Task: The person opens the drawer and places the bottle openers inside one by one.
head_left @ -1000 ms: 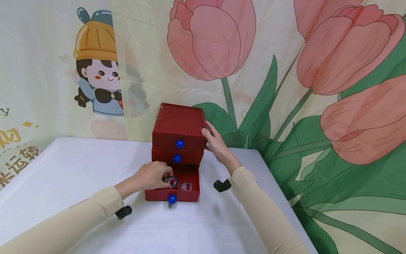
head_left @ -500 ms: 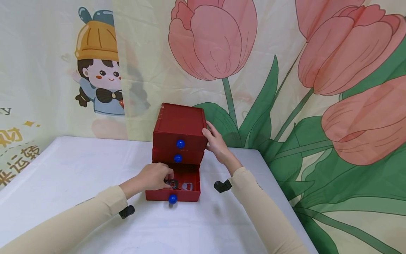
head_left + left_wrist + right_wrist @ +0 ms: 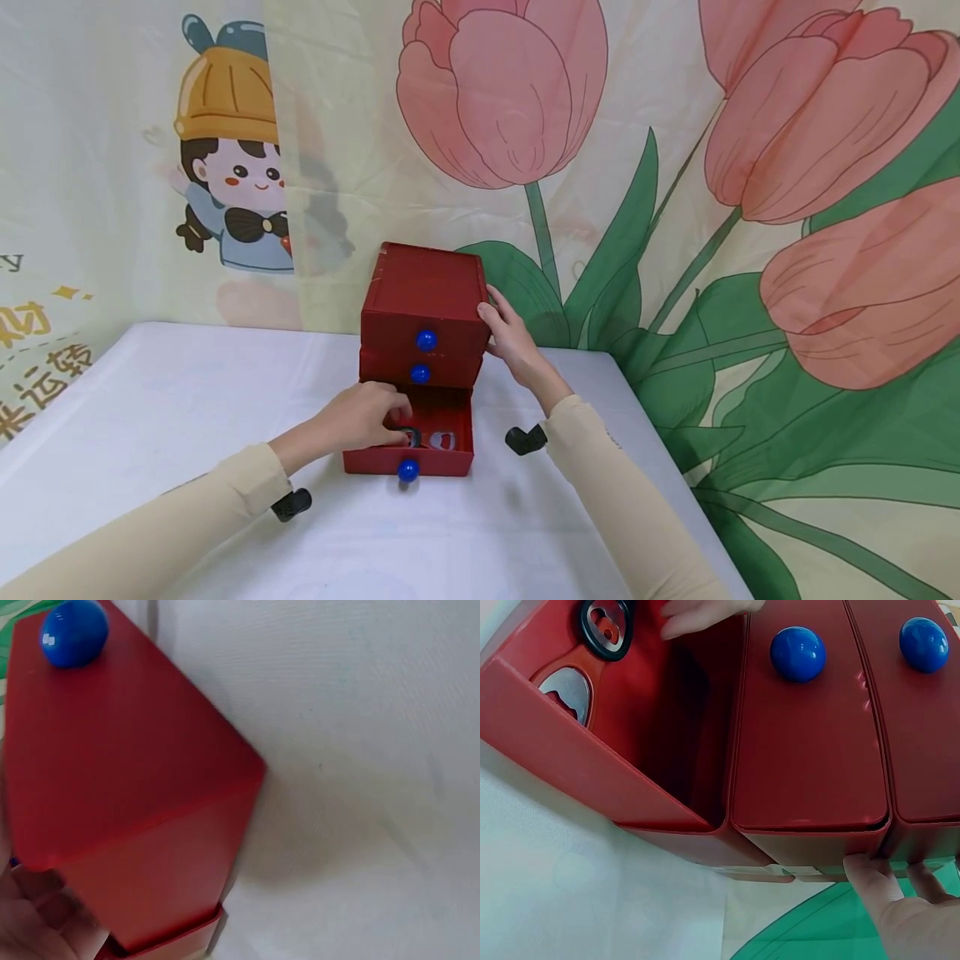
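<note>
The left hand [image 3: 358, 417] reached into the open bottom drawer [image 3: 408, 461] of a little red chest of drawers [image 3: 423, 317]. Its fingers were curled over a bottle opener [image 3: 410, 435] with a black ring, and the fingertips touched it. I could not tell if the fingers really pinched it or only rested on it. The bottle opener lay flat on the drawer floor, at the left side, right under the fingertips.

A second bottle opener [image 3: 444, 439] (red, with a shiny metal head) lay just beside the first one, to its right. In the right wrist view, the black ring [image 3: 606, 628] was at the back of the drawer and the metal head [image 3: 566, 694] was closer to the front wall. How the long sides of the openers ran was hard to see, because the hand hid part of them.

The right hand [image 3: 510, 337] was pressed on the right side of the chest, near the top, with the fingers mostly straight and the thumb at the front edge. It held the chest steady against the white table [image 3: 187, 400].

The two upper drawers were shut. Each drawer had a round blue knob [image 3: 426, 340] on its front.
</note>
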`<action>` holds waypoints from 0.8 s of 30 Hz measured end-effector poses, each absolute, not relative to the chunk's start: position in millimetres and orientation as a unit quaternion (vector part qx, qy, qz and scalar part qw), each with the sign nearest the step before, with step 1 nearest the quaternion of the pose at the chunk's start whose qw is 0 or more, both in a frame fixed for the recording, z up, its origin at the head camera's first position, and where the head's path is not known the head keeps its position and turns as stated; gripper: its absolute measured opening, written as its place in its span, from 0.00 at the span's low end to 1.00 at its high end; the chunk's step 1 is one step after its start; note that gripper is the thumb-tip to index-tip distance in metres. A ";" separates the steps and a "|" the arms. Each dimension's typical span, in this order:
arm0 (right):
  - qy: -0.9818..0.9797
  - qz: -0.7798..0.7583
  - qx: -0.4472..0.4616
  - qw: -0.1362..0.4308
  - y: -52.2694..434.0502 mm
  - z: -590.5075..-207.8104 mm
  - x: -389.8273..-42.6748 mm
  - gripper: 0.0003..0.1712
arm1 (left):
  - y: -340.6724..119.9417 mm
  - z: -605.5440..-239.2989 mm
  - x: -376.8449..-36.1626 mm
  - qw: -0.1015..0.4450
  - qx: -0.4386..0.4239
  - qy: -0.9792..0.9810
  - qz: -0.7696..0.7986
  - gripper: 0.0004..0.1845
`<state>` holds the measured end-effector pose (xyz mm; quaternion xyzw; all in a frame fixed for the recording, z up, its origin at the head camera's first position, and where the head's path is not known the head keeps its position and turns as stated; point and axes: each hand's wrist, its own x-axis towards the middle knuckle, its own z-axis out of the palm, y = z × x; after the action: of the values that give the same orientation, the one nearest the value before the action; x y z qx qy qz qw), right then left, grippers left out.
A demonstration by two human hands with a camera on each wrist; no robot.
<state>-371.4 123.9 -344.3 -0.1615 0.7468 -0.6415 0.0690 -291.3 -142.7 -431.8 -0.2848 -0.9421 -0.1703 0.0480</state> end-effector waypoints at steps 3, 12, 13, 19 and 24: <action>0.749 -0.639 -0.164 0.064 124.4 -344.5 -371.4 0.38 | -147.6 -425.1 -287.9 0.057 -0.287 -0.938 -0.188 0.18; 0.752 -0.636 -0.164 0.066 124.2 -345.6 -372.7 0.39 | -170.4 -409.5 -277.3 0.073 -0.269 -0.934 -0.224 0.19; 0.752 -0.636 -0.163 0.066 124.1 -345.5 -372.7 0.39 | -173.2 -408.7 -276.5 0.072 -0.263 -0.934 -0.229 0.20; 0.750 -0.638 -0.160 0.069 123.6 -344.9 -372.4 0.39 | -190.0 -407.8 -269.6 0.074 -0.235 -0.936 -0.249 0.23; 0.750 -0.637 -0.163 0.067 123.4 -344.9 -371.8 0.39 | -201.6 -410.3 -260.3 0.074 -0.206 -0.936 -0.275 0.24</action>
<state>-371.8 123.4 -344.9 -0.1629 0.7505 -0.6370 0.0672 -260.3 -201.6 -410.3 -0.2064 -0.9361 -0.2751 0.0741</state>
